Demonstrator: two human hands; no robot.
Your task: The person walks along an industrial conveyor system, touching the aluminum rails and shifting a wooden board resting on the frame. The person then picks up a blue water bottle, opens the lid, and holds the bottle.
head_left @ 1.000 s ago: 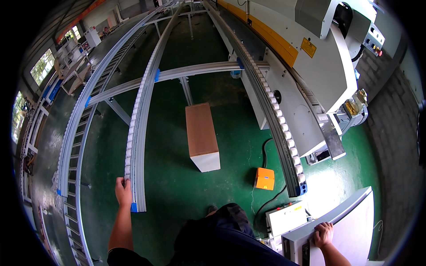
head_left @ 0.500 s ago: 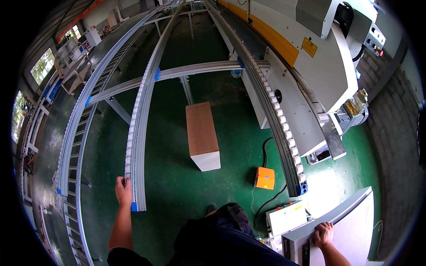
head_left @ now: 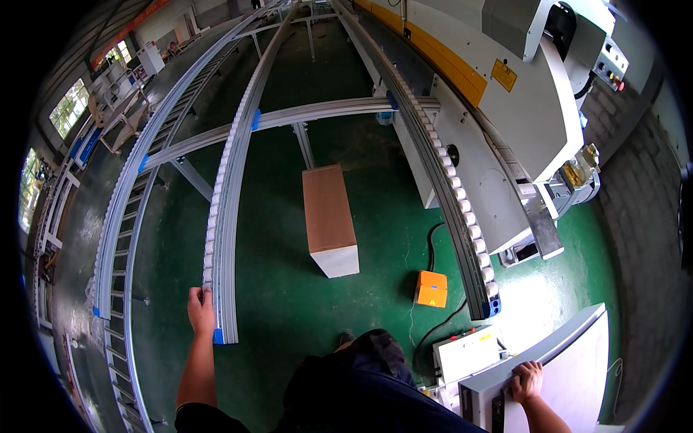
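Underfoot, green floor [head_left: 289,303], roller rails [head_left: 224,216].

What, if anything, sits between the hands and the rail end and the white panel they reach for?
Nothing visible does. The left hand already rests on the end of the roller rail, and the right hand lies on the white panel edge.

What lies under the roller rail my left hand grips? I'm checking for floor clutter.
Under the roller rail, only green floor shows; the strip directly beneath is covered. The left hand grips its near end.
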